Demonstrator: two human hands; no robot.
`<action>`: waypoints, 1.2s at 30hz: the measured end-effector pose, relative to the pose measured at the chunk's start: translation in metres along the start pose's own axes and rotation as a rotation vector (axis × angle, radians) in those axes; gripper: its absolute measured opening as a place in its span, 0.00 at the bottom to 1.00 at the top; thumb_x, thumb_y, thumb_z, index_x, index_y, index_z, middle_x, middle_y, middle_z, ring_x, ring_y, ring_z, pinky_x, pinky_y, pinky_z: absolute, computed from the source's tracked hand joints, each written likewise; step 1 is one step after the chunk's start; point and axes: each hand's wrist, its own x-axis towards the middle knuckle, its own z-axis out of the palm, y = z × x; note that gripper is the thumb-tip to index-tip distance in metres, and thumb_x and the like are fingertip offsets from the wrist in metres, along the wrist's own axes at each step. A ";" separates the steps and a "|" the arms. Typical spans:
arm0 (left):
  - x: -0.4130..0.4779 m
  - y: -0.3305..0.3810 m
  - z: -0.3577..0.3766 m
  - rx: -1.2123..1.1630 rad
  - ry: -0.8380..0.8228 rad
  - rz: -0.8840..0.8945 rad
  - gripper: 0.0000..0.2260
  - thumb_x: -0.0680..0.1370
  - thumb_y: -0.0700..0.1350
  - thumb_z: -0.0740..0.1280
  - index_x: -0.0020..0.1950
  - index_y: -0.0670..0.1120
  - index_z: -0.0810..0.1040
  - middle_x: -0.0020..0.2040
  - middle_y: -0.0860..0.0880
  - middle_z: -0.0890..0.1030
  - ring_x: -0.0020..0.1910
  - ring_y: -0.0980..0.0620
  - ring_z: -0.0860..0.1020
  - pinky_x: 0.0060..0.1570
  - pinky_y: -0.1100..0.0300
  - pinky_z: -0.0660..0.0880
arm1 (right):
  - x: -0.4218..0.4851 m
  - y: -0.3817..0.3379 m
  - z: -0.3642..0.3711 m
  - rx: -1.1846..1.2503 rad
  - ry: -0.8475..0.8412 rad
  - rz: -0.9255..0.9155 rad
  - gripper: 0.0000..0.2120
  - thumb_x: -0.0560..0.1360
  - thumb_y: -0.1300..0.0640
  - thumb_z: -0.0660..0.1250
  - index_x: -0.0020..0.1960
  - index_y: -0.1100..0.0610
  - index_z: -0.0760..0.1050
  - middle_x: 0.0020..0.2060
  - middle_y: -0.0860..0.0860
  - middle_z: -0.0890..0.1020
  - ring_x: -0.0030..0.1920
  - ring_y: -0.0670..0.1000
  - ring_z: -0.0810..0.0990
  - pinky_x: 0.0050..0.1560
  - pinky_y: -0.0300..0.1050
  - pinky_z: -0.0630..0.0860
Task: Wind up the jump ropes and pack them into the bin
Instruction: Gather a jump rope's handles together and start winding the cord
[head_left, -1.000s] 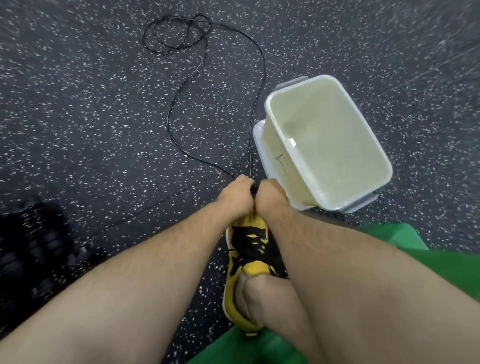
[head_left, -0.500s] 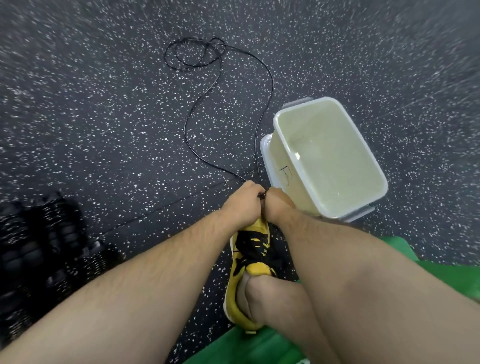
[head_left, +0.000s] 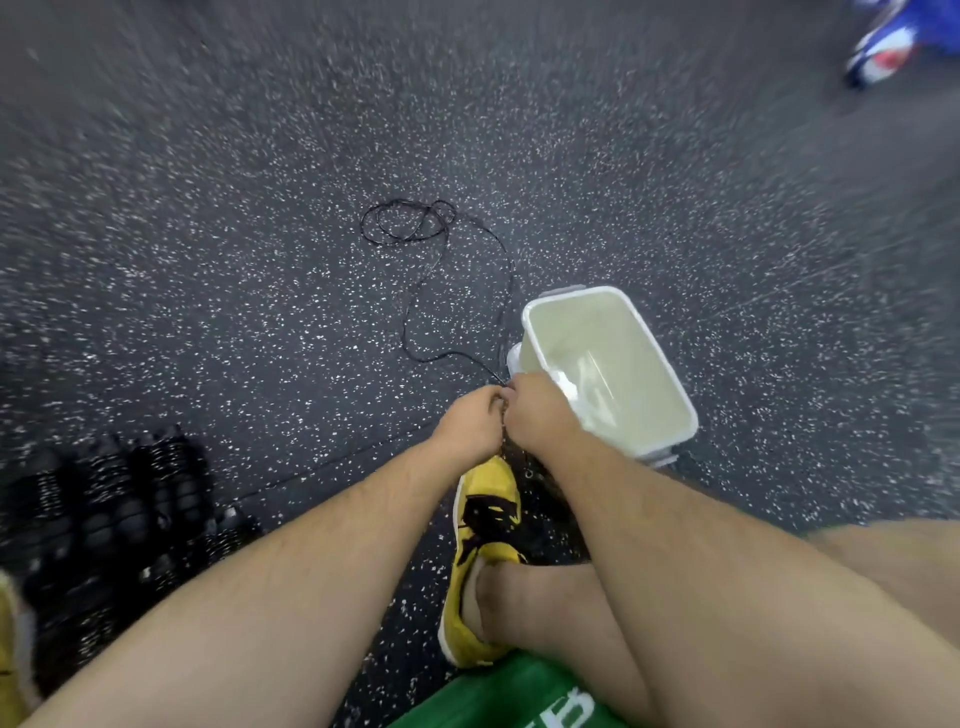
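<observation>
A thin black jump rope (head_left: 410, 291) trails over the speckled floor, with a loose tangle of loops at its far end. The near end runs into my hands. My left hand (head_left: 470, 426) and my right hand (head_left: 537, 415) are held close together above my yellow shoe, fingers curled around the rope's end, which is mostly hidden between them. A white plastic bin (head_left: 670, 400) stands just right of my hands, with nothing visible in it. My right hand overlaps its near left rim.
My yellow and black shoe (head_left: 485, 551) is under my hands. Black dumbbells (head_left: 104, 509) lie at the left. A green mat (head_left: 509, 696) shows at the bottom. Another person's blue shoe (head_left: 878, 52) is at the top right. The frame is motion-blurred.
The view has tilted up and back, so the rope and bin appear lower and smaller. My hands stay together on the rope's end and have risen slightly above the shoe.
</observation>
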 end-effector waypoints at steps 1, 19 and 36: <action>-0.007 0.009 -0.009 -0.034 0.022 0.010 0.14 0.85 0.41 0.55 0.60 0.46 0.80 0.55 0.46 0.83 0.52 0.46 0.79 0.44 0.58 0.67 | -0.006 -0.008 -0.014 0.053 0.023 -0.011 0.09 0.78 0.60 0.60 0.47 0.63 0.77 0.47 0.62 0.80 0.50 0.61 0.78 0.49 0.49 0.73; -0.207 0.108 -0.259 -0.207 0.376 0.286 0.10 0.84 0.42 0.64 0.47 0.39 0.79 0.41 0.45 0.87 0.45 0.39 0.85 0.53 0.41 0.81 | -0.107 -0.238 -0.206 0.678 0.091 -0.321 0.13 0.79 0.53 0.65 0.43 0.61 0.80 0.33 0.55 0.82 0.34 0.53 0.76 0.37 0.47 0.73; -0.254 0.046 -0.369 -0.367 0.508 0.269 0.06 0.82 0.37 0.68 0.53 0.35 0.82 0.46 0.41 0.86 0.47 0.43 0.86 0.51 0.51 0.83 | -0.101 -0.363 -0.176 1.016 -0.098 -0.484 0.12 0.78 0.55 0.69 0.51 0.64 0.83 0.32 0.50 0.79 0.32 0.47 0.74 0.35 0.40 0.71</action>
